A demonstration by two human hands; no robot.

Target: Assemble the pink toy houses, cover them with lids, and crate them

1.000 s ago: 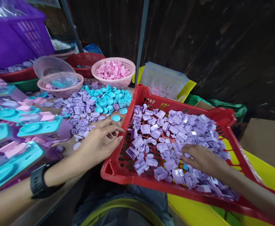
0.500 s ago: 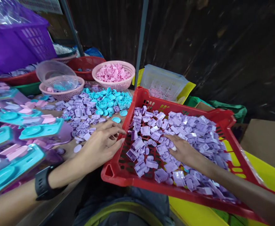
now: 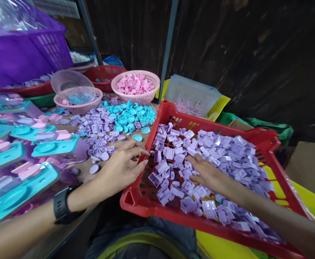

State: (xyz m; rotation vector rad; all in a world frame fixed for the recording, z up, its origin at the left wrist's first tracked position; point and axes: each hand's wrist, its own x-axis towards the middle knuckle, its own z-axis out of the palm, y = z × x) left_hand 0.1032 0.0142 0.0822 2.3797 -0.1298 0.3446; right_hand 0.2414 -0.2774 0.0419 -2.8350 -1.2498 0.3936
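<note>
Lilac plastic parts [image 3: 222, 158] filled the red crate [image 3: 157, 207], which sat tilted at about four o'clock in the head view, its near rim low in the picture and its far corner up toward one o'clock. The right hand [image 3: 208, 174] lay flat on the heap near the crate's middle, palm down, fingers spread and pointing toward ten o'clock; whether it pinched a piece underneath could not be told. The left hand [image 3: 119, 169] rested at the crate's left rim, at nine o'clock from the right hand, fingers loosely extended and touching the red edge, with nothing seen gripped. A black wristwatch [image 3: 62, 207] sat on that wrist.

On the table [image 3: 73, 226], at eleven o'clock from the left hand, lay loose lilac pieces [image 3: 98, 131] beside a pile of turquoise dishes [image 3: 130, 115]. Farther off at twelve o'clock stood a pink basket [image 3: 135, 84] of pink parts. At ten o'clock a second pink basket [image 3: 77, 100] held a clear bowl [image 3: 69, 82]. Packed toy sets [image 3: 19, 169] in turquoise and pink lay at nine o'clock, with a purple crate [image 3: 25, 54] behind them.
</note>
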